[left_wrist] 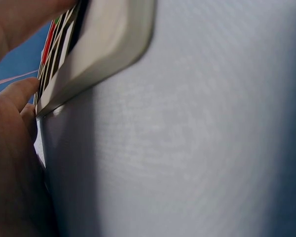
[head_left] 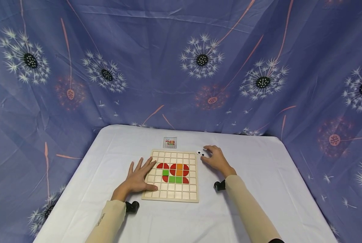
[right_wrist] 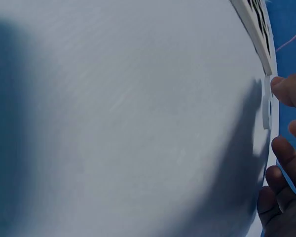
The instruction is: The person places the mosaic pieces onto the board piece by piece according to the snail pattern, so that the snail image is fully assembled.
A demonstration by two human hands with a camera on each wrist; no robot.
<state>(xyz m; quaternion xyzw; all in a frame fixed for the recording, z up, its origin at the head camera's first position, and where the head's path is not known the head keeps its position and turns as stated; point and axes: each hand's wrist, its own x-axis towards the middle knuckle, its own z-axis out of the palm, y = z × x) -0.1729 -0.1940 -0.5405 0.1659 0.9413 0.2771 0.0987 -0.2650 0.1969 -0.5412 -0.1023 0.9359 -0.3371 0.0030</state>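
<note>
A square wooden grid board lies on the table, with red, green and orange pieces laid in its middle cells. My left hand rests on its left side, fingers spread and thumb over the lower left cells. Beyond the board's upper right corner lie two small white discs with black dots, like eyes. Close over them is my right hand, thumb at the nearer disc and fingers apart from the thumb. The right wrist view shows a white disc lying flat beside the thumb; whether they touch I cannot tell.
A small picture card with a coloured figure on a grid lies behind the board. White cloth covers the table. A blue curtain with dandelion prints hangs around the back and sides.
</note>
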